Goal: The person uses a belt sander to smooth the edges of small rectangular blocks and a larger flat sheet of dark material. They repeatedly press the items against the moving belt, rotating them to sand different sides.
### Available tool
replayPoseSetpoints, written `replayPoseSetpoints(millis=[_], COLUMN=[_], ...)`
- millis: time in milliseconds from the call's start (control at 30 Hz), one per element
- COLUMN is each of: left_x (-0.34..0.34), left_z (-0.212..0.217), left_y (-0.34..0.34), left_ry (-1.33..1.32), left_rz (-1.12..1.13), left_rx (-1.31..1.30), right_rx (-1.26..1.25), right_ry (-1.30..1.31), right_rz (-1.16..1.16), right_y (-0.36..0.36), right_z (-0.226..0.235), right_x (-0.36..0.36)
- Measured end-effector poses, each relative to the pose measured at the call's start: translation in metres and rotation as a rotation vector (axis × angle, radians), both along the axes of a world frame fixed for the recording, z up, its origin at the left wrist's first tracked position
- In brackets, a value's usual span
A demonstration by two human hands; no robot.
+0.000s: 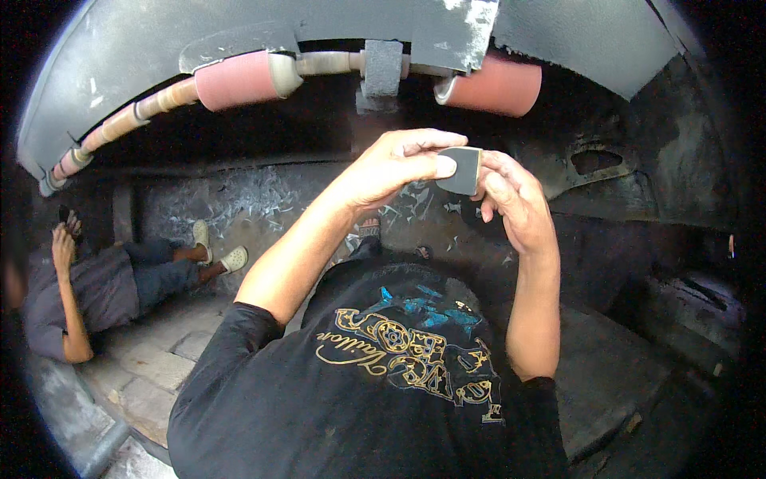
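My left hand (387,166) pinches a small flat dark grey piece (460,177). One of its upper corners is rounded, and a pale brown edge shows along its right side. The left thumb lies across the grey face while the fingers reach behind the top. At the right edge, my right hand (520,206) is closed with curled fingers against the piece; the exact contact of its fingertips is partly hidden. Both hands are raised in front of my chest, just below a shaft (331,63) carrying drums.
A pink drum (235,81) and a redder drum (499,86) sit on the shaft beneath a grey metal hood (343,20). A grey bracket (383,70) supports the shaft between them. Pale scraps (231,203) litter the dark trough. At left, another person (88,295) holds something dark.
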State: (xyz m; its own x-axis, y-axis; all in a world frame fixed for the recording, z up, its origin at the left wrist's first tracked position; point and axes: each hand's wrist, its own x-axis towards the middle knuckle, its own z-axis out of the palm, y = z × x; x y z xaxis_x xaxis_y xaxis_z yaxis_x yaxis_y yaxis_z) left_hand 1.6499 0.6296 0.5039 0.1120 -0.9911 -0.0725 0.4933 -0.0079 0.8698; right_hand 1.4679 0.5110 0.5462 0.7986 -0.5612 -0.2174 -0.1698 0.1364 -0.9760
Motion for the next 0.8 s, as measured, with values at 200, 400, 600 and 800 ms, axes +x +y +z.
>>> replayPoseSetpoints(millis=[200, 400, 600, 800], left_x=[-0.012, -0.017, -0.01, -0.013], left_z=[-0.016, -0.027, -0.021, -0.006], left_y=[0.004, -0.005, -0.016, -0.019], left_ry=[0.288, 0.669, 0.739, 0.516], left_rz=[0.194, 0.148, 0.068, 0.061], left_rx=[0.033, -0.055, -0.159, -0.153], right_rx=[-0.061, -0.344, -0.451, -0.319], right_ry=[0.029, 0.062, 0.135, -0.125], right_rz=[-0.173, -0.367, -0.426, -0.508], right_y=[0.006, 0.021, 0.015, 0.037], right_z=[-0.026, -0.025, -0.022, -0.01], right_x=[0.03, 0.06, 0.066, 0.041])
